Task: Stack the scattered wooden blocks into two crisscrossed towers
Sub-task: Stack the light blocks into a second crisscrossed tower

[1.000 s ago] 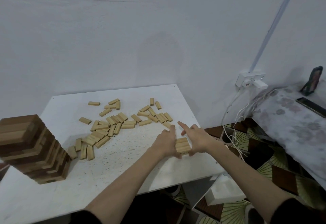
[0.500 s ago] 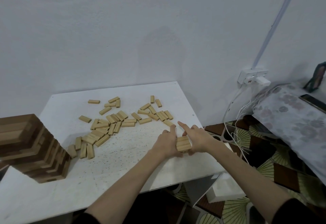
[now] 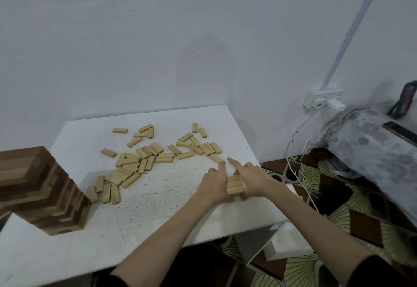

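The small stack of pale blocks sits near the right front edge of the white worktop, its top layer of three blocks lying side by side. The left hand and the right hand press against its two sides, fingers mostly straight and index fingers pointing away, squaring the layers rather than gripping them. Compared with a second ago the hands and stack have hardly moved, so the alignment step is probably still under way and this second tower is only begun. The loose blocks lie scattered across the middle and back of the worktop. A tall finished tower of darker and lighter wood stands at the left edge.
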